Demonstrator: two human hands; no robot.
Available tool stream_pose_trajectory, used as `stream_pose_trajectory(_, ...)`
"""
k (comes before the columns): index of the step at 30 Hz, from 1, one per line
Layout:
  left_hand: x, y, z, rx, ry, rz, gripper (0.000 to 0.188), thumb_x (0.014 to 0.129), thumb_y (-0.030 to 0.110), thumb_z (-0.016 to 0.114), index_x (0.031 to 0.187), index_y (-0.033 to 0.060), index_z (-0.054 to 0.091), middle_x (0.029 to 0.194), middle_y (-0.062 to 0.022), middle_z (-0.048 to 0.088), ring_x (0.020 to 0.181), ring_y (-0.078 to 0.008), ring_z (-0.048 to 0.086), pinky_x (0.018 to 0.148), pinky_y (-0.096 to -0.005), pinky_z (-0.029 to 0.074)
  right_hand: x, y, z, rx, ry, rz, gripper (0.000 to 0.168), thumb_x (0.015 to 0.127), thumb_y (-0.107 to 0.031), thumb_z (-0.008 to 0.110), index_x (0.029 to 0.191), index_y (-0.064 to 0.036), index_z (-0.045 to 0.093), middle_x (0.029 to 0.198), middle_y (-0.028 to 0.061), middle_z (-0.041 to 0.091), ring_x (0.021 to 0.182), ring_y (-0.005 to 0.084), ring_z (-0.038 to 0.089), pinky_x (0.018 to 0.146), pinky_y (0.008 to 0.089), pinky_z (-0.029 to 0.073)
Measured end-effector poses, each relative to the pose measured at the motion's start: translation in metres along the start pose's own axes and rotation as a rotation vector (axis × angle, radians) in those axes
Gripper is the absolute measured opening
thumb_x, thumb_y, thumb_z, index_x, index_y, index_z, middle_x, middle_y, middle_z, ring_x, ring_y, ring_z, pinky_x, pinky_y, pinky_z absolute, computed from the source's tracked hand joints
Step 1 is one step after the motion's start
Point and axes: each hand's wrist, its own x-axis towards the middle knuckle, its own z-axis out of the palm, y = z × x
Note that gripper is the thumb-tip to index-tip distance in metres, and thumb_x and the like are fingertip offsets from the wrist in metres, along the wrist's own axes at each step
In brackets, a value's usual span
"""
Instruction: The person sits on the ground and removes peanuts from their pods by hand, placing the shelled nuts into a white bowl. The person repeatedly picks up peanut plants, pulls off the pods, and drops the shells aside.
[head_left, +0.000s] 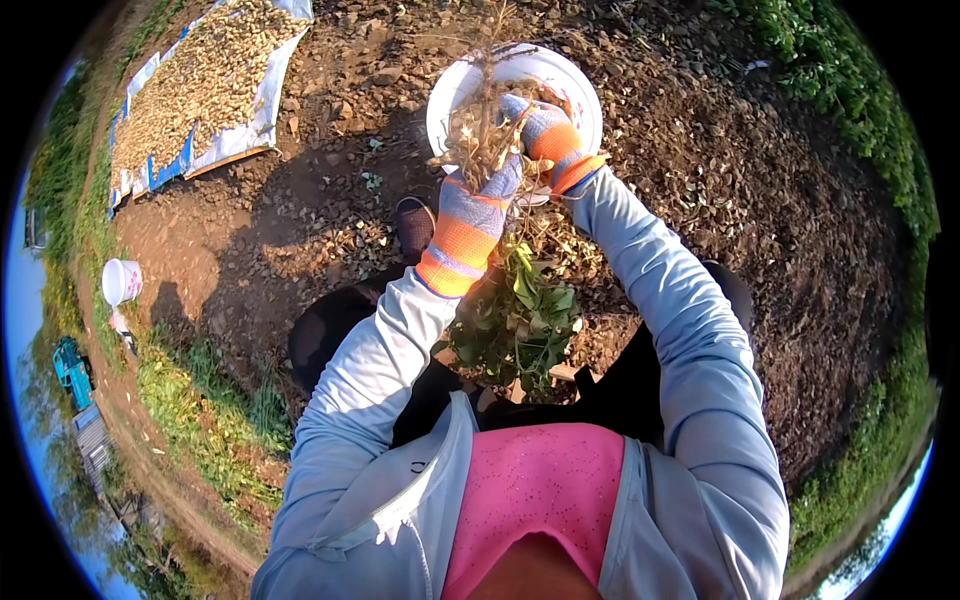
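Observation:
My left hand (466, 229), in an orange and grey work glove, is closed around the stems of an uprooted peanut plant (480, 139). The roots and pods point away from me, over the near left part of a white plastic bucket (589, 101). Green leaves (517, 319) hang down between my knees. My right hand (551, 135), in a matching glove, is over the bucket at the right side of the roots, with its fingers bent against them. Whether its fingertips grip a pod cannot be seen. Part of the bucket's inside is hidden by the hands and roots.
Peanuts (217, 75) lie spread on a blue and white sheet (281, 82) at the upper left. Another white bucket (121, 282) stands at the far left. Stony soil (750, 225) surrounds me, with green plants (847, 90) along the right. A teal vehicle (73, 373) is in the distance.

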Motion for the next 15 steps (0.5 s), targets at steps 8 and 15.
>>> stream_pose_trajectory(8,0.002,0.004,0.026,0.617,0.27,0.127,0.016,0.081,0.009,0.058,0.094,0.0002,0.059,0.081,-0.0007,0.06,0.071,-0.006,0.052,0.058,-0.0228,0.042,0.02,-0.023,-0.009,0.759,-0.151,1.031,0.027,0.084,-0.024,0.051,0.098,-0.002,0.055,0.07,0.0007,0.056,0.057,0.0077,0.051,0.048,0.0213,0.04)
stream_pose_trajectory(15,0.002,0.007,0.019,0.555,0.256,0.092,0.022,0.082,0.003,0.054,0.103,-0.0027,0.054,0.092,-0.0052,0.06,0.08,-0.0108,0.057,0.069,-0.0229,0.047,0.012,-0.015,-0.003,0.448,-0.239,0.718,0.027,0.084,-0.024,0.047,0.095,-0.001,0.055,0.077,0.0023,0.058,0.06,0.0108,0.053,0.05,0.0223,0.043)
